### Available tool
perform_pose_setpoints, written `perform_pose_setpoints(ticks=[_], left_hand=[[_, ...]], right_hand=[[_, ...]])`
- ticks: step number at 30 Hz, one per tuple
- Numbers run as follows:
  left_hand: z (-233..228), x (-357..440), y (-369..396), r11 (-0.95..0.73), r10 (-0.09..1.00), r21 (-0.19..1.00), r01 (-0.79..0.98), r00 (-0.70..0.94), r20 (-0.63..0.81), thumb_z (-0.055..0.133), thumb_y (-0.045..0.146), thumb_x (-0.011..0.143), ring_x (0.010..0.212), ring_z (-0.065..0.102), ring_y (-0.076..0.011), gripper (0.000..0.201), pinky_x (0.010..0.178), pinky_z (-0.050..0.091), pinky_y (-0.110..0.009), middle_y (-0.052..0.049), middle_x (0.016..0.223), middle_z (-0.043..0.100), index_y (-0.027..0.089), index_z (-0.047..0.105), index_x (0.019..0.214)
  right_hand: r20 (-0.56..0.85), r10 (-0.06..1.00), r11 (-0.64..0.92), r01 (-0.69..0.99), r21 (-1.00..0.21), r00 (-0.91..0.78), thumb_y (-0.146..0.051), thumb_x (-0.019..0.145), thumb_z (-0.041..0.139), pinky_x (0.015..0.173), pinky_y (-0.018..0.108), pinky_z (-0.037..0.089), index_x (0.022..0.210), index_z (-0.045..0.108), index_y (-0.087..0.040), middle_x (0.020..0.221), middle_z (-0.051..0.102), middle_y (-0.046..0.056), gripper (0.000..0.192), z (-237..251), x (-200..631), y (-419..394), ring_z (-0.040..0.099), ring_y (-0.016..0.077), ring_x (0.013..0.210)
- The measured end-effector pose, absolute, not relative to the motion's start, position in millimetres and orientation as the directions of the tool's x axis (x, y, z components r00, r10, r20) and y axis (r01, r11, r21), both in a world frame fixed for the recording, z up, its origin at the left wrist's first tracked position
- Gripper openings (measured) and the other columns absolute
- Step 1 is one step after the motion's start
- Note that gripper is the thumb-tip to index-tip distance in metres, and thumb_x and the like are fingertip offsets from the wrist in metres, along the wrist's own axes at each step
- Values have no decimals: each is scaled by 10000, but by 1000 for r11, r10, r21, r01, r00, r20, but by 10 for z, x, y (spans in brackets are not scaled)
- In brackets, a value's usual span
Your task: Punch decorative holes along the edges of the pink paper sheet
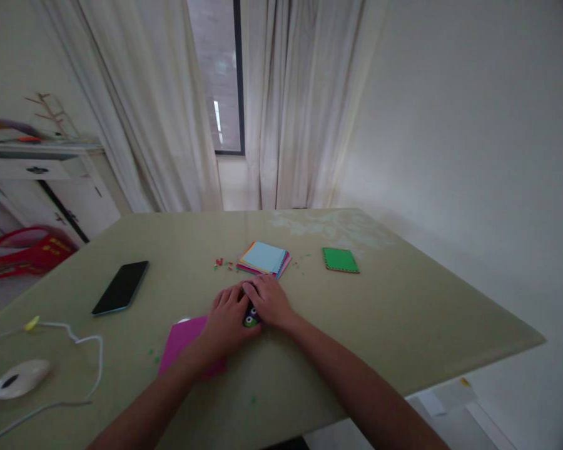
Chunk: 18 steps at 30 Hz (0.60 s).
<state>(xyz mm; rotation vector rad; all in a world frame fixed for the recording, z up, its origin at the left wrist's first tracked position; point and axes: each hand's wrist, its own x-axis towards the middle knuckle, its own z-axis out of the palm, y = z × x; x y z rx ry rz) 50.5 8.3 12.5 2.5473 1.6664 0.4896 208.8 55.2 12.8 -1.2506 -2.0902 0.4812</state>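
Head camera showed a small green and dark toy [251,317] on the table [380,306], between the near and far edges. Its round eye spots were at the end facing the near edge. Its long side seemed to run from near edge to far edge, but hands hid much of it. The left hand [228,320] had its fingers bent around the toy, with the thumb by the eyes. The right hand [269,301] curled over the toy's far part. A pink sheet [181,340] lay partly under the left arm. Colored papers [263,257] sat closer to the far edge, and a green square [339,260] toward the right edge.
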Motion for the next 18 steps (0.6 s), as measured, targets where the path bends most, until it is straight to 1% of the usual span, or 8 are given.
perform_pose_setpoints(ticks=[3, 7, 9, 14, 16, 18], left_hand=[[135, 279, 248, -378, 918, 211, 901, 336, 209, 732, 449, 829, 1399, 553, -399, 694, 1203, 386, -554, -179, 1511, 602, 220, 605, 1472], [102, -14, 473, -313, 942, 195, 930, 277, 191, 746, 431, 812, 1447, 517, -389, 755, 1241, 339, -526, -194, 1566, 563, 184, 582, 1506], [87, -139, 578, -285, 950, 186, 940, 252, 182, 760, 450, 807, 1456, 510, -384, 782, 1243, 335, -517, -189, 1577, 557, 190, 570, 1520], [101, -312, 732, -220, 966, 166, 961, 190, 175, 764, 532, 826, 1456, 501, -428, 843, 1220, 352, -571, -220, 1588, 540, 168, 539, 1553], [134, -332, 711, -226, 966, 167, 960, 198, 169, 763, 590, 824, 1488, 470, -431, 923, 1233, 340, -574, -230, 1641, 482, 154, 497, 1592], [169, -360, 621, -252, 959, 173, 952, 223, 175, 772, 656, 801, 1549, 397, -430, 1030, 1264, 301, -571, -230, 1719, 372, 153, 439, 1636]], right_hand=[[354, 872, 488, 631, -603, -337, -398, 1133, 495, 1116, 406, 442, 1160, 774, -181, 1211, 767, 124, 355, 131, 1822, 736, 650, 265, 1185], [379, 870, 491, 618, -615, -314, -380, 1126, 526, 1103, 371, 439, 1169, 777, -177, 1209, 772, 120, 326, 129, 1493, 948, 652, 250, 1182], [391, 872, 487, 608, -627, -294, -367, 1125, 530, 1091, 369, 445, 1168, 777, -170, 1185, 777, 124, 319, 130, 1342, 1044, 657, 251, 1158], [423, 871, 485, 571, -662, -248, -364, 1098, 596, 1116, 371, 433, 1191, 762, -173, 1228, 769, 130, 270, 102, 1123, 1202, 649, 253, 1194], [433, 869, 489, 552, -676, -239, -359, 1092, 607, 1118, 368, 435, 1205, 755, -167, 1235, 768, 130, 268, 81, 1126, 1225, 652, 250, 1193], [443, 867, 492, 531, -690, -227, -343, 1098, 594, 1113, 364, 440, 1204, 754, -162, 1223, 771, 125, 264, 66, 1161, 1235, 656, 244, 1183]])
